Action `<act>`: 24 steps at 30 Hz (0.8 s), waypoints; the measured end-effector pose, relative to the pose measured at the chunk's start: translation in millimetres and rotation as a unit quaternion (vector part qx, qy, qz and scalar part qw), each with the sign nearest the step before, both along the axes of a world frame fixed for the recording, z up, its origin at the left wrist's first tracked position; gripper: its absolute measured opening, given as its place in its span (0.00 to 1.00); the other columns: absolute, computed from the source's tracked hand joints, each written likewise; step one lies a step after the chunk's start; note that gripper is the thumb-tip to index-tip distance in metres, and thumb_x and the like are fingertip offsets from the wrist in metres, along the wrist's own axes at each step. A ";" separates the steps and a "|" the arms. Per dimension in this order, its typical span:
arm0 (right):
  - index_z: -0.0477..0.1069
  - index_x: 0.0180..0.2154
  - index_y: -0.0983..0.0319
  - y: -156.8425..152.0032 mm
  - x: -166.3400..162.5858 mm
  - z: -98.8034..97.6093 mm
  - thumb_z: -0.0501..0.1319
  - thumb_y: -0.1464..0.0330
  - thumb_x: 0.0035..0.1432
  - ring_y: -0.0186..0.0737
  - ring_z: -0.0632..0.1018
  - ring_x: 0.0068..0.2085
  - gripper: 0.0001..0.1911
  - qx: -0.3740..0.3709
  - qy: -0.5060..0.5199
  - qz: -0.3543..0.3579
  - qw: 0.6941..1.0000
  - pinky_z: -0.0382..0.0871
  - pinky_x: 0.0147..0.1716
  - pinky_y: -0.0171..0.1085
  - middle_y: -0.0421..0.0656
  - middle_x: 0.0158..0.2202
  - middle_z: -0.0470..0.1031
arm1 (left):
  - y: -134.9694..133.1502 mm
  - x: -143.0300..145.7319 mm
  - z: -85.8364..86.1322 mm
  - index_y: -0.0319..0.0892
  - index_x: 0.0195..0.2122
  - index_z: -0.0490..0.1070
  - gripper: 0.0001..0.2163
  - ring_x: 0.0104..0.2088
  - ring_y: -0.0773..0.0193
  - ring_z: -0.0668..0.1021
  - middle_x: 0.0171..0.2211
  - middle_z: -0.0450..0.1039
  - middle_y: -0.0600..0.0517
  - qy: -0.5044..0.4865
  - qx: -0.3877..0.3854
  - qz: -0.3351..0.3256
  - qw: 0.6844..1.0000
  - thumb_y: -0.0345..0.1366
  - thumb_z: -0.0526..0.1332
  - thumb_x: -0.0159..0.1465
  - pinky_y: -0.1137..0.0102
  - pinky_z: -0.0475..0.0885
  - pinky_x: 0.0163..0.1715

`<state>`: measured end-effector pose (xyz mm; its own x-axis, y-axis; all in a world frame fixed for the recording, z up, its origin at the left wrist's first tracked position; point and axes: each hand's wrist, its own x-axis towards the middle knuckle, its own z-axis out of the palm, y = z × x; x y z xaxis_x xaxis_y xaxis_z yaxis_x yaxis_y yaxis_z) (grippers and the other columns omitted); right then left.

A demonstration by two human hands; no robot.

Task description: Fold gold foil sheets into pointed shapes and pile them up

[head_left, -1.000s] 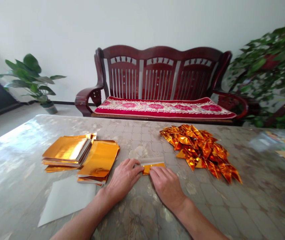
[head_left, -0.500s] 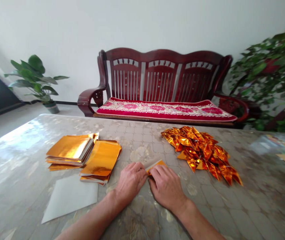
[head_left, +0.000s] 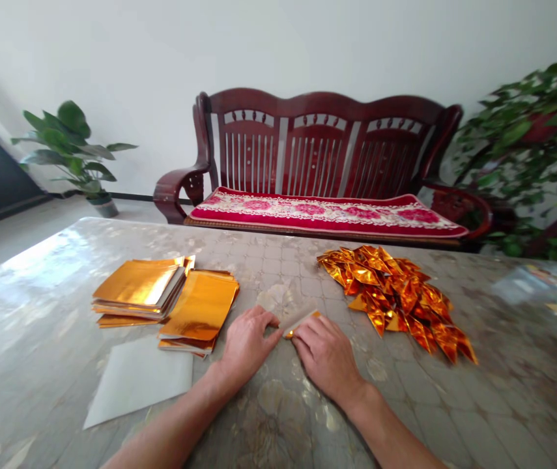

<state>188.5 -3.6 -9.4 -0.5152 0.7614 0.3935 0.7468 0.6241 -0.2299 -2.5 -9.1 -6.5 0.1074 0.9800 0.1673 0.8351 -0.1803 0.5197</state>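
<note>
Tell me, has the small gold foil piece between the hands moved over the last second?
Yes. The small gold foil piece, pinched by the left hand and right hand, has been folded narrower and tilted, compared with the unmoved stack of gold foil sheets.

Both bare forearms reach forward and converge, the left hand (head_left: 246, 342) and right hand (head_left: 326, 355) lying palm-down, knuckles up, their fingers (head_left: 302, 333) bent and nearly meeting at the tips.

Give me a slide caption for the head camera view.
Both hands, left hand and right hand, press a gold foil sheet on the table.
</note>
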 end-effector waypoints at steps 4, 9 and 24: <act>0.70 0.32 0.60 1.5 -2.6 -0.3 0.59 0.71 0.65 0.42 0.70 0.40 0.07 -0.013 0.005 -0.015 1.000 0.62 0.39 0.40 0.42 0.35 0.73 | 1.3 1.6 -1.7 0.45 0.32 0.77 0.04 0.37 0.62 0.77 0.32 0.76 0.53 0.012 0.001 0.006 1.000 0.33 0.62 0.63 0.70 0.66 0.37; 0.69 0.29 0.60 4.1 -7.0 -2.0 0.60 0.68 0.65 0.42 0.70 0.40 0.09 -0.024 0.010 -0.043 0.999 0.62 0.39 0.39 0.42 0.34 0.71 | 2.4 0.9 -2.1 0.44 0.32 0.76 0.05 0.36 0.62 0.77 0.32 0.75 0.53 0.020 -0.004 0.008 1.000 0.33 0.61 0.63 0.71 0.64 0.36; 0.67 0.28 0.60 7.5 -12.9 -5.9 0.62 0.70 0.61 0.43 0.71 0.40 0.09 -0.020 -0.019 -0.094 0.995 0.60 0.39 0.39 0.42 0.34 0.71 | 2.5 2.1 -1.4 0.45 0.30 0.75 0.05 0.35 0.63 0.76 0.31 0.75 0.54 0.024 -0.008 0.014 1.000 0.33 0.61 0.62 0.71 0.62 0.35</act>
<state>175.6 3.9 -15.3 -0.3759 0.8608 0.3431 0.8582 0.4630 -0.2217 -0.3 -6.6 -7.8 0.0870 0.9853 0.1470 0.8638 -0.1482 0.4815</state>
